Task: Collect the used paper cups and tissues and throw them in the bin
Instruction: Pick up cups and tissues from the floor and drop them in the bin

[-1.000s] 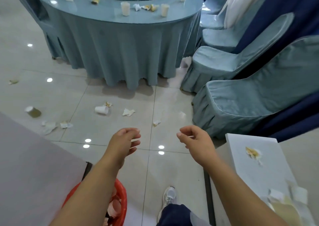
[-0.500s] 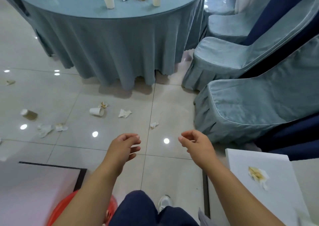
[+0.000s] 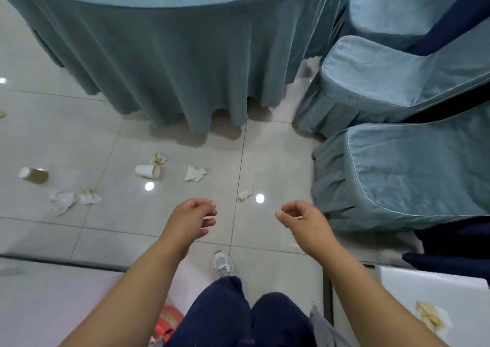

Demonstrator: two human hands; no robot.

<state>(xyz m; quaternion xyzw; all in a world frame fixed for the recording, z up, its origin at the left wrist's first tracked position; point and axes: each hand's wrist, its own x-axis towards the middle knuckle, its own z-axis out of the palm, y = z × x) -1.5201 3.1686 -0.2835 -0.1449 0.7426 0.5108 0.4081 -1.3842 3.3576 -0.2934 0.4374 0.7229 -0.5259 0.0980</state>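
Note:
My left hand [image 3: 191,220] and my right hand [image 3: 305,220] hang in front of me above the tiled floor, fingers loosely curled, holding nothing. On the floor ahead lies a white paper cup [image 3: 147,171] on its side with a stained tissue [image 3: 158,158] just behind it. Another tissue [image 3: 195,173] lies to its right, and a small scrap [image 3: 244,195] sits between my hands, farther out. A second cup [image 3: 33,175] lies at the far left beside crumpled tissues [image 3: 63,201]. A sliver of the red bin [image 3: 168,320] shows behind my left forearm.
A round table with a long teal cloth [image 3: 169,63] stands ahead, cups at its top edge. Covered chairs [image 3: 403,171] crowd the right side. A white surface [image 3: 434,301] with a stained tissue [image 3: 431,319] is at lower right; a pale tabletop [image 3: 53,293] at lower left.
I have stepped forward: the table and floor litter are nearer and the red bin has slipped almost out of view behind me. Both hands keep the same loose pose.

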